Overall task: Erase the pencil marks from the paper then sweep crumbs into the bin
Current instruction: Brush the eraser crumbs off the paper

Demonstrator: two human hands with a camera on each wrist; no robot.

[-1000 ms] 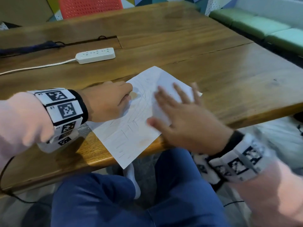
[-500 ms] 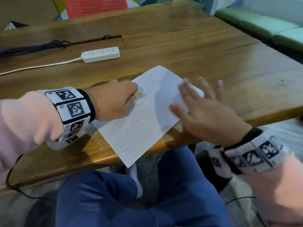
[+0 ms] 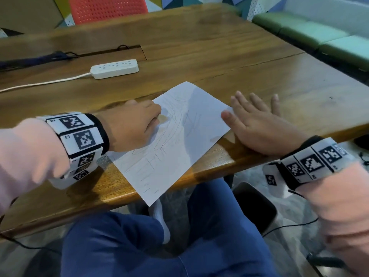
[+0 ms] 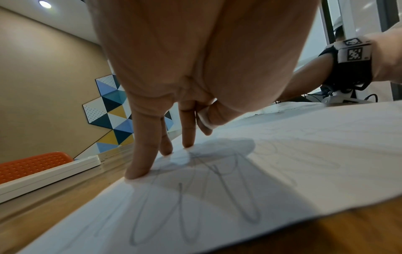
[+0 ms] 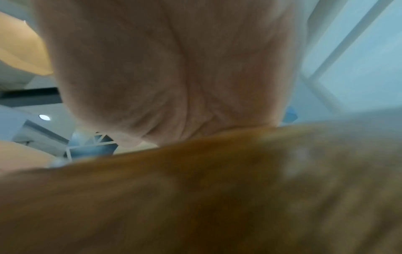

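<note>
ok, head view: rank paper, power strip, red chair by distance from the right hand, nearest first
From the right hand:
1. Paper, touching its thumb side, to its left.
2. Power strip, further left and back on the table.
3. Red chair, beyond the table's far edge.

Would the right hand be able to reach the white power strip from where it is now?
Probably yes: the right hand lies open beside the paper, holding nothing, and only bare table shows between it and the power strip.

One paper (image 3: 175, 136). Two hands: left hand (image 3: 129, 124), right hand (image 3: 261, 126). One power strip (image 3: 114, 68). One worktop (image 3: 219, 56). One orange chair (image 3: 107, 9). Two marker wristbands.
</note>
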